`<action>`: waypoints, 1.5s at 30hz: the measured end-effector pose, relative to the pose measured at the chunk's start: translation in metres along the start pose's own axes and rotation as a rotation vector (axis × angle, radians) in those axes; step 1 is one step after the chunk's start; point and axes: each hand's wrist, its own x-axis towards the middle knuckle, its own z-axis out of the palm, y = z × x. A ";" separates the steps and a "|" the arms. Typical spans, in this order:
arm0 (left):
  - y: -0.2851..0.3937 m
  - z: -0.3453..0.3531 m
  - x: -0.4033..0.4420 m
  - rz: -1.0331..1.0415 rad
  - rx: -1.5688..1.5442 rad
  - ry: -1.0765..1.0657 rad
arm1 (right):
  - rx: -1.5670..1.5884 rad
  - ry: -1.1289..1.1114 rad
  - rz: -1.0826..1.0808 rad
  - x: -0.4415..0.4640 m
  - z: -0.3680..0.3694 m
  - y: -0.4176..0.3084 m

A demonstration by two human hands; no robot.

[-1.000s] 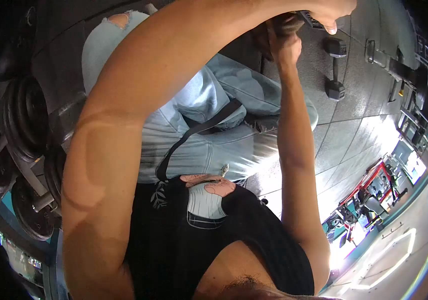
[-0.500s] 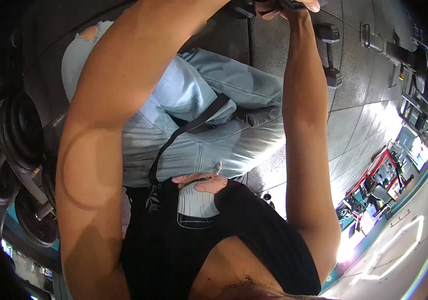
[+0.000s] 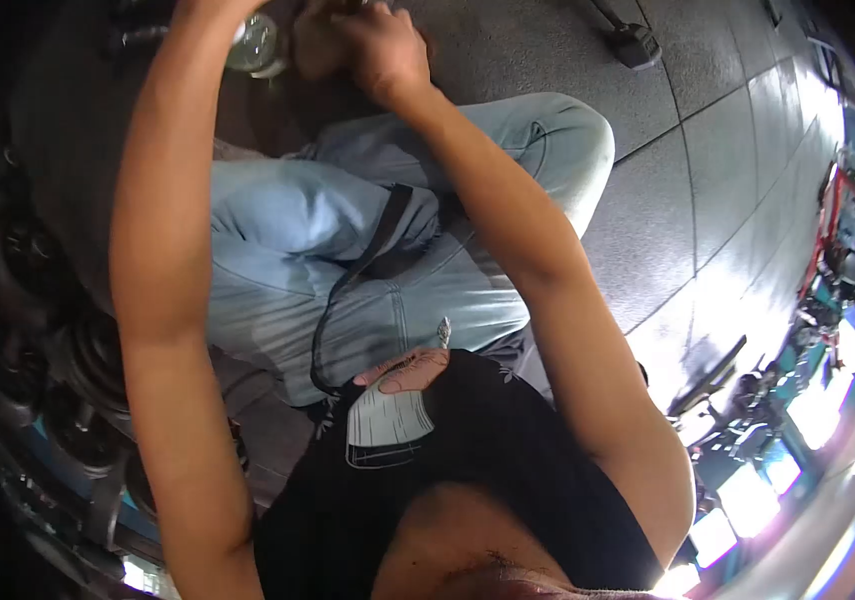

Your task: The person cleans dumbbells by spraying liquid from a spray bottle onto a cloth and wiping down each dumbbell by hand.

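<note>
My left hand (image 3: 233, 6) is at the top edge of the head view, with its fingers cut off by the frame. Just beside it is a clear, greenish, bottle-like object (image 3: 260, 46); whether the hand touches it I cannot tell. My right hand (image 3: 391, 52) is closed, its fingers curled at a blurred brown, cloth-like thing (image 3: 318, 45). What exactly lies within its fingers is hidden. Below both hands are my crossed legs in light blue jeans (image 3: 298, 210), with a dark strap (image 3: 378, 240) hanging across them.
A black dumbbell (image 3: 638, 46) lies on the dark tiled floor (image 3: 638, 210) at the upper right. Weight plates (image 3: 83, 350) are racked along the left side. Gym machines (image 3: 848, 260) and bright windows stand far off at the right.
Both hands have swung left in view, away from the dumbbell on the floor. The greenish bottle-like object has come into view. The whole view has turned somewhat.
</note>
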 end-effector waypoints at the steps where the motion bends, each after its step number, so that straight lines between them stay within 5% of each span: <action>1: 0.008 -0.001 -0.003 0.005 -0.016 -0.062 | 0.004 -0.114 0.146 -0.010 -0.003 -0.005; 4: 0.032 0.001 -0.009 -0.054 0.102 -0.078 | 0.431 -0.449 0.810 -0.022 0.001 0.014; 5: 0.023 0.011 -0.009 0.009 0.138 -0.028 | 0.895 -0.266 1.158 -0.036 0.021 0.032; 7: 0.019 0.014 0.005 -0.049 0.200 -0.173 | 1.222 -0.063 1.604 -0.012 -0.009 0.035; 10: 0.024 0.019 0.010 0.041 0.280 0.020 | 1.404 0.168 1.849 -0.003 -0.009 0.033; 14: -0.007 0.023 0.033 0.049 0.248 -0.183 | 1.556 0.019 1.807 0.000 -0.016 0.024; 16: -0.004 0.024 0.025 0.128 0.218 -0.120 | 1.611 -0.051 1.720 -0.017 0.027 0.040; 21: 0.050 0.010 -0.015 0.132 0.288 -0.147 | 1.583 0.078 1.703 -0.002 0.001 0.031; 24: 0.073 -0.005 -0.027 0.263 0.260 -0.097 | 1.845 0.297 1.471 -0.010 0.021 0.041; 25: 0.079 -0.014 -0.030 0.245 0.261 -0.091 | 1.842 0.273 1.473 -0.009 0.018 0.044; 29: 0.102 -0.057 -0.029 0.380 0.075 0.015 | 2.286 0.171 0.904 0.010 -0.013 0.060; 31: 0.103 -0.073 -0.019 0.494 -0.068 0.078 | 2.476 0.026 0.926 0.016 -0.052 0.051; 39: 0.048 -0.033 -0.011 0.148 -0.716 0.281 | 1.954 0.525 0.960 0.022 -0.137 0.064; 45: -0.022 0.093 -0.026 -0.539 -1.505 0.372 | 1.270 0.222 0.710 0.016 -0.194 0.075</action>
